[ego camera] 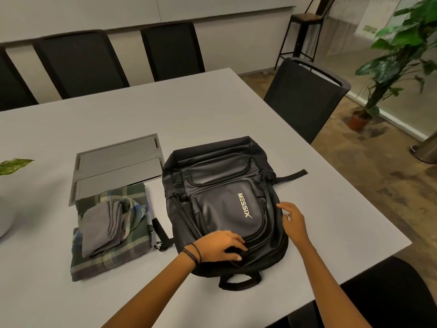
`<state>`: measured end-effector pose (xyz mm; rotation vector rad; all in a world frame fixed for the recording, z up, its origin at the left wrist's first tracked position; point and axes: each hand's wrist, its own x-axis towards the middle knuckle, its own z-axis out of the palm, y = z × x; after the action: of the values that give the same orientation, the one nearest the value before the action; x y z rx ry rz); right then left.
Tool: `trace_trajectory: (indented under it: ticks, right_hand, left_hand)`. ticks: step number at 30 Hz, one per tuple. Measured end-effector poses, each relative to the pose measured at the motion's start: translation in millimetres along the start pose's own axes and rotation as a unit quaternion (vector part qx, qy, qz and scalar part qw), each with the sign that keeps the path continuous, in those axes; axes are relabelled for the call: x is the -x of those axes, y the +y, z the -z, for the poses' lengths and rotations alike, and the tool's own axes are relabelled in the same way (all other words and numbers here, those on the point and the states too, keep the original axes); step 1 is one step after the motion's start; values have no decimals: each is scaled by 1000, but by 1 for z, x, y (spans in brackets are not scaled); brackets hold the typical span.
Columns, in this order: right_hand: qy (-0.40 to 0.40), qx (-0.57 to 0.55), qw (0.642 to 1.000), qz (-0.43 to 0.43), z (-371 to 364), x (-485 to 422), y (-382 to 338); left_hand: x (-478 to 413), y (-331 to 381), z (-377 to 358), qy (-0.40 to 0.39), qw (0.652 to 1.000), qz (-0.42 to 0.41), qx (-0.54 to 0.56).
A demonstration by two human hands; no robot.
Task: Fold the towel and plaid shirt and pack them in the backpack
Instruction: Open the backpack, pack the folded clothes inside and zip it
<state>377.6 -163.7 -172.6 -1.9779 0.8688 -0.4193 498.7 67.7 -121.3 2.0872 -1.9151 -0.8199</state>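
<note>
Left grip [220, 247]: we are pinching soft backpack [220, 185] fabric near its top.
Right grip [293, 221]: fingers relaxed, holding nothing.
Towel [99, 230] on plaid shirt [113, 263]: limp, light, lying beside backpack; we are judging a two-sided lift best.

"MESSIX" in white letters runs along the black backpack's [222, 204] front pocket.

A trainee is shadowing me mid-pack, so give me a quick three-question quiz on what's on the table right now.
1. True or false: the towel lies on top of the plaid shirt.
2. Which hand is on the near end of the backpack? A) left B) right C) neither
3. Fill in: towel and plaid shirt both lie to the backpack's ___ side.
Key: 1 true; 2 A, the left hand; 3 left.
</note>
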Motion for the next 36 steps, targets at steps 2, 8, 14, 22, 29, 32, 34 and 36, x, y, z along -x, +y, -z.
trace_trajectory:
  ticks: [2,8,14,22,29,32,34,36]
  right_hand:
    - [-2,5,1000,1,-7,-6,-3]
    - [-19,24,999,-41,-16,-25,-10]
    - [-79,69,993,-46,-20,-48,-11]
    - [-75,59,995,-24,-21,-70,-9]
    - [-135,109,983,59,-18,-87,-6]
    - [-168,143,972,81,-18,-94,0]
    - [-167,150,971,82,-19,-98,1]
    - [-158,158,972,73,-19,-100,-2]
  left_hand:
    - [-5,-4,5,44,999,2,0]
    - [-29,-14,0,123,988,41,-83]
    - [-57,-19,-2,100,984,106,-104]
    - [-79,-22,3,97,981,142,-89]
    - [-80,-37,4,86,976,184,-81]
    - [-80,-42,2,78,977,185,-75]
    - [-80,-43,1,71,978,185,-71]
    - [-79,-43,1,67,978,184,-68]
